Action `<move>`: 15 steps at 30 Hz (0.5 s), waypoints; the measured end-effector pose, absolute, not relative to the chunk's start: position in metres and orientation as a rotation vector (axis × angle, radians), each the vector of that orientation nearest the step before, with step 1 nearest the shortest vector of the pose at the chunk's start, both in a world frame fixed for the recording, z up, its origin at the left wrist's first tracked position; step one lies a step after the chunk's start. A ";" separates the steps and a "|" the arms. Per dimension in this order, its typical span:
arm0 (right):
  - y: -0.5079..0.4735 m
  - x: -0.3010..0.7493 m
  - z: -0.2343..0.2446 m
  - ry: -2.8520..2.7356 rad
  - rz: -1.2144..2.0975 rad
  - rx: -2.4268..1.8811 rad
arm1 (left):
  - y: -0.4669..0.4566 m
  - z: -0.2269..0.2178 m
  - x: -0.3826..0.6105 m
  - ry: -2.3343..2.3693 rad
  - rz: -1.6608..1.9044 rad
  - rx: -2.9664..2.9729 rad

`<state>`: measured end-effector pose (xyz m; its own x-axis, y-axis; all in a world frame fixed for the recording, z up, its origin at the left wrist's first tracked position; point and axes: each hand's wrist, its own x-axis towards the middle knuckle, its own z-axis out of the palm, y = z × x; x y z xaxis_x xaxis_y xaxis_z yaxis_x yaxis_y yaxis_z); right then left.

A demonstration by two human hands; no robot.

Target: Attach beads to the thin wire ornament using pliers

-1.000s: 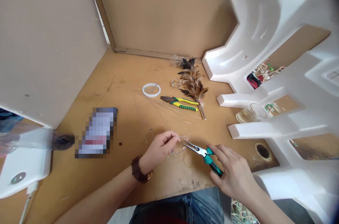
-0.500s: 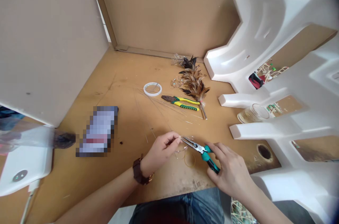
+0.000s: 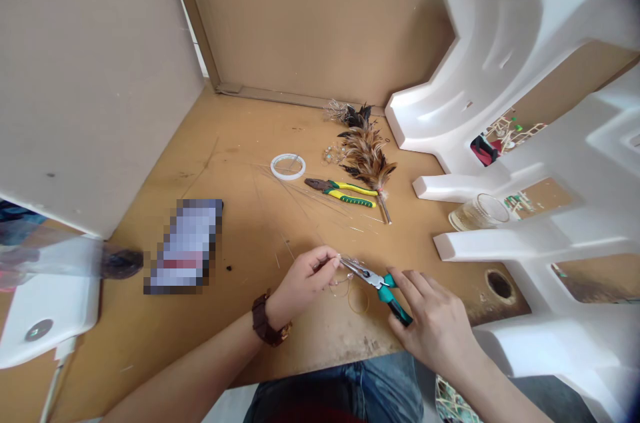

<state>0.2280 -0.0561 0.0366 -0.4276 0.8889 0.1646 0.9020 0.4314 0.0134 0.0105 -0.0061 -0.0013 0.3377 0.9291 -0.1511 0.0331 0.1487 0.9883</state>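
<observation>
My right hand grips the green-and-black handles of long-nose pliers, whose jaws point left. The jaw tips meet my left fingertips. My left hand is closed in a pinch on thin wire with small clear beads; much of the piece is hidden by the fingers and jaws. A yellowish wire loop or rubber band lies under the pliers. Beyond my hands are yellow-and-green combination pliers, a white ring-shaped roll, and a bundle of brown feathers on a stick.
Loose thin wires lie across the table. A phone rests at left, near a white device with a cable. At right, a white moulded chair lies across the table edge, with a glass jar among its bars.
The jaws of the long-nose pliers have come closer together as my right hand squeezes the handles slightly. My left hand stays almost in place.
</observation>
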 end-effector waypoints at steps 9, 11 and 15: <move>-0.056 0.230 0.037 -2.518 -0.108 -1.631 | -0.006 -0.003 0.011 0.968 0.879 1.220; -0.057 0.229 0.038 -2.514 -0.088 -1.645 | -0.006 -0.002 0.011 0.962 0.879 1.215; -0.057 0.225 0.039 -2.508 -0.082 -1.659 | -0.006 -0.003 0.012 0.969 0.896 1.191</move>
<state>0.2255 -0.0572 0.0387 -0.3855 0.9118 0.1412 0.9191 0.3929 -0.0281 0.0116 -0.0060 -0.0026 0.3352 0.9337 -0.1261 -0.0528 0.1523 0.9869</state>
